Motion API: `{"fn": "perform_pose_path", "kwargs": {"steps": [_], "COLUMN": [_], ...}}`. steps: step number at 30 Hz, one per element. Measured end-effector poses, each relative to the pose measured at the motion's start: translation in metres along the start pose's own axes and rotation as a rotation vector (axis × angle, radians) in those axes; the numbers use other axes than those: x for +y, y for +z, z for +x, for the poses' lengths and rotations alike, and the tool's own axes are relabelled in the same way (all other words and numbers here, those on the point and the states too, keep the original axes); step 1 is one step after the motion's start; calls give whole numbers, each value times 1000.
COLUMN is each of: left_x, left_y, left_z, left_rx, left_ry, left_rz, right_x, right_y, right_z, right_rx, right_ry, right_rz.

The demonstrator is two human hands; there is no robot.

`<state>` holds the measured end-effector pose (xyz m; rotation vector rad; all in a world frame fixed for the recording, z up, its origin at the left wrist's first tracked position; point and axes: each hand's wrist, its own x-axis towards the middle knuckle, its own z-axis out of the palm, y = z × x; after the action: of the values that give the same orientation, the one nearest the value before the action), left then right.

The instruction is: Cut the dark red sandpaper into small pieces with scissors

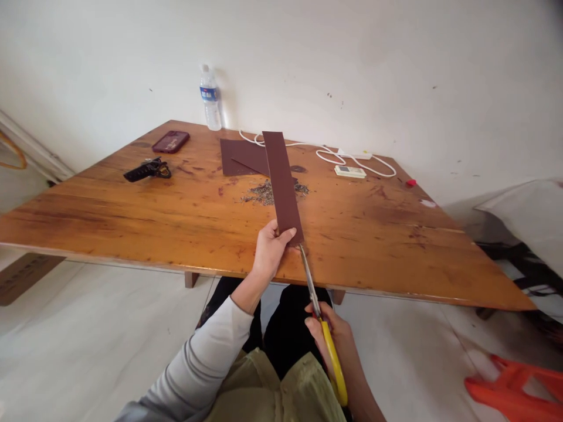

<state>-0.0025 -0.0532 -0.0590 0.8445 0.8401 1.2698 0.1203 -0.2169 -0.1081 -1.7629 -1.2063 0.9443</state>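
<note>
My left hand (270, 249) pinches the near end of a long dark red-brown strip (282, 181), thumb on top, holding it above the table. In my right hand (336, 334) is a pair of scissors (311, 284) with yellow handles. The tips of the blades meet the strip's near edge, just right of my left thumb. Behind the strip lies a heap of small dark clippings (263, 193). Farther back rests a red-brown sheet (235, 155) of what looks like the same material, with a narrow piece across it.
On the wooden table (176, 217) lie a phone (170, 141), a black item with keys (147, 169), a white cable (325, 157) and a small white device (350, 172). A water bottle (211, 102) stands by the wall. An orange-red stool (514, 387) is at lower right.
</note>
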Motion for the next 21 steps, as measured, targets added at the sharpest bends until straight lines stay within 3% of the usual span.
{"fn": "perform_pose_path", "kwargs": {"steps": [7, 14, 21], "left_x": [-3, -4, -3], "left_y": [-1, -3, -2], "left_z": [1, 2, 1], "left_rx": [3, -39, -29], "left_ry": [37, 70, 59], "left_rz": [17, -16, -19], "right_x": [11, -5, -10], "right_y": [-15, -16, -20], "right_z": [0, 0, 2], "right_rx": [-4, 21, -11], "right_ry": [-26, 16, -6], "right_rz": [-83, -121, -6]}}
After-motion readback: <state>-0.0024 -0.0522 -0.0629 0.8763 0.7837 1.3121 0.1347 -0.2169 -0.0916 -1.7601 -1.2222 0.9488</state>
